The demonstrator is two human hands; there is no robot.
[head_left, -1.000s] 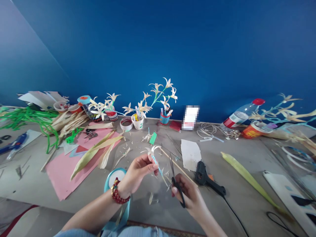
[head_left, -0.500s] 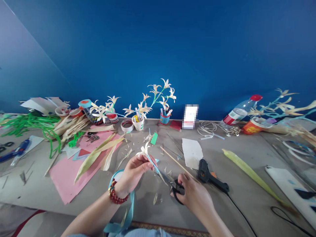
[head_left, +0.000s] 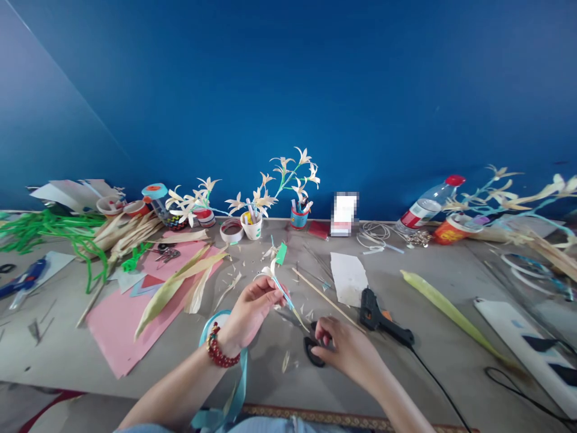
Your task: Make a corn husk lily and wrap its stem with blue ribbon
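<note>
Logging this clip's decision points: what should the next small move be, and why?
Probably bring the right hand to the stem and steady its lower end. The left hand pinches only the upper part, leaving the pale tip free below the blue wrap; the right fingers look loose beside the scissors, which seem set down.

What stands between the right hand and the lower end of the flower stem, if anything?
The scissors' black handles, at the fingertips of the right hand, sit partly between it and the flower stem. Nothing else visible does.
</note>
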